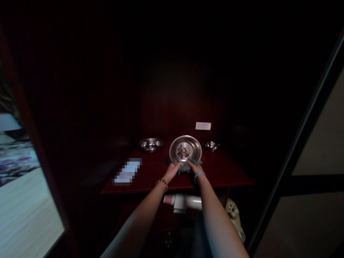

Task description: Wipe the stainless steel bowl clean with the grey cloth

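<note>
A round stainless steel basin (177, 146) with a small label at its centre is tilted up, its inside facing me, above the dark red shelf (154, 179). My left hand (172, 170) grips its lower left rim, thumb on the near edge. My right hand (195, 167) is closed on a grey cloth (185, 167) at the basin's lower right rim. Part of the cloth bunches below the rim between both hands. The fingers behind the basin and cloth are hidden.
One steel bowl (151, 144) stands at the back left, a smaller one (212, 146) at the back right below a white socket panel (203, 126). A pixelated sheet (127, 172) lies left. Under the shelf are paper cups (169, 199) and a cream clog (233, 210).
</note>
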Demonstrator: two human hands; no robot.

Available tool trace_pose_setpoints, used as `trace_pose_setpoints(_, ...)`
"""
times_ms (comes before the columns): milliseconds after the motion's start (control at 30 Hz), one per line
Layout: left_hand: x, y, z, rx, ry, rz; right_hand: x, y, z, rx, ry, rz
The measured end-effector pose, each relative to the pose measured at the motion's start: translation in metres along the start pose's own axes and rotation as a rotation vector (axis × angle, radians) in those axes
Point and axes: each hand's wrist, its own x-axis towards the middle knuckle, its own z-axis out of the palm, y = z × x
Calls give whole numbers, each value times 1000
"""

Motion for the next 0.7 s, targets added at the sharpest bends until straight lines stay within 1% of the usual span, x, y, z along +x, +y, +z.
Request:
trace_pose_setpoints(333,1,0,0,2,13,4,-8,-5,1,-18,4,5)
trace_pose_setpoints(533,0,2,1,-51,-5,31,-3,-1,0,-41,6,-12)
trace_pose_setpoints(700,1,1,0,-49,13,35,2,1,0,-57,-2,-6)
